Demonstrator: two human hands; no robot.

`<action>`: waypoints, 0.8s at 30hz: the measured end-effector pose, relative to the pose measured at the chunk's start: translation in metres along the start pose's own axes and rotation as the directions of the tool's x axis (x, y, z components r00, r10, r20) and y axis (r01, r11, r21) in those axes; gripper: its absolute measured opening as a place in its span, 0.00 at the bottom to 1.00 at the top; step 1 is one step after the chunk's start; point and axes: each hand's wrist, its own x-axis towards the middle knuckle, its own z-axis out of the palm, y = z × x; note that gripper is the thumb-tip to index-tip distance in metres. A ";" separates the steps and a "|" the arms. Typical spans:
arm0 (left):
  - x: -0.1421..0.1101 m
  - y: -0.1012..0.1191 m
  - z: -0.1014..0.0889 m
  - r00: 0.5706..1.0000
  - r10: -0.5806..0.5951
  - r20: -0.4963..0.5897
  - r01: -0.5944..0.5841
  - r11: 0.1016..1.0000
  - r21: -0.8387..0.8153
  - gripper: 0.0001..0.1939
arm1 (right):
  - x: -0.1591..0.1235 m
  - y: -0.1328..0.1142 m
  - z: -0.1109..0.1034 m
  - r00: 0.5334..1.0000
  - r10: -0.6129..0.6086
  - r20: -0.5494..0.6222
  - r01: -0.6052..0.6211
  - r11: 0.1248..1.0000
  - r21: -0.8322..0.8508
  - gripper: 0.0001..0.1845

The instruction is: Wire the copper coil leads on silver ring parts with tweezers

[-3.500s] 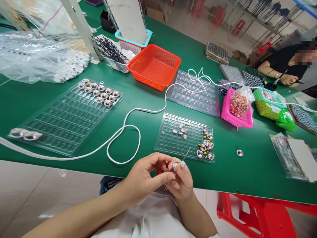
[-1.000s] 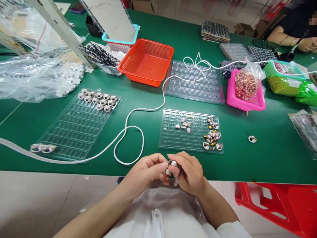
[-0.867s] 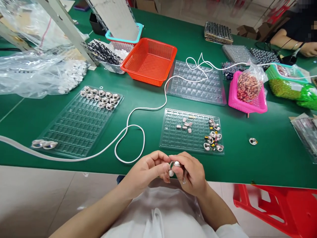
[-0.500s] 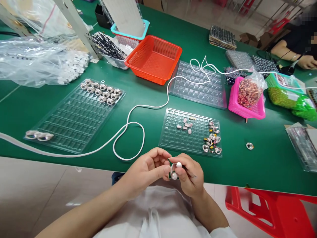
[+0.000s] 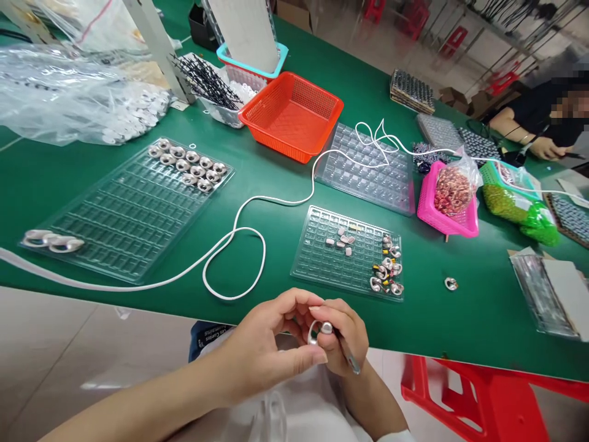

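Observation:
A shiny silver ring (image 5: pixel 312 333) with a rounded pearly end is held in front of my body, just off the table's near edge. My right hand (image 5: pixel 346 325) pinches it between thumb and fingers, and a slim metal tool (image 5: pixel 352 360), perhaps tweezers, sticks out of the same hand. Curled around the ring's left side is my left hand (image 5: pixel 271 334), its thumb just below the ring and its fingertips partly hidden behind it. Beyond the hands lies a clear compartment tray (image 5: pixel 317 261) holding small pinkish pieces and, at its right end, several silver rings.
To the left, a larger clear tray (image 5: pixel 124 209) carries silver rings. A white cord (image 5: pixel 262 252) loops across the green table. Behind stand an orange basket (image 5: pixel 294 116) and a pink basket (image 5: pixel 427 209). One loose ring (image 5: pixel 451 283) lies at right. A co-worker's hand (image 5: pixel 547 147) is far right.
My left thumb has closed in below the ring, which has turned in my fingers. The metal tool now points downward and shows more. The view has shifted slightly.

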 end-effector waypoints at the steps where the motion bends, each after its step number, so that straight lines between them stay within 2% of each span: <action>1: 0.000 0.000 0.000 1.000 -0.003 -0.006 0.003 1.000 0.017 0.21 | 0.000 0.000 0.000 1.000 0.005 -0.001 -0.005 1.000 -0.005 0.16; 7: -0.002 0.000 0.005 0.999 -0.025 -0.025 0.027 0.995 0.099 0.29 | 0.001 -0.002 0.001 1.000 0.006 0.024 -0.004 0.998 -0.057 0.15; 14: -0.003 -0.004 0.012 0.999 -0.011 -0.051 0.017 0.993 0.114 0.24 | 0.003 -0.011 0.005 0.995 -0.095 -0.013 0.090 0.974 -0.206 0.10; 19: -0.008 -0.009 0.012 0.991 0.063 -0.115 -0.052 0.995 0.090 0.20 | 0.008 -0.013 0.005 0.989 -0.145 0.016 0.145 0.969 -0.199 0.10; 24: -0.011 -0.009 0.009 0.985 0.102 -0.142 -0.088 0.991 0.101 0.17 | 0.012 -0.014 0.006 0.990 -0.137 0.046 0.143 0.974 -0.174 0.10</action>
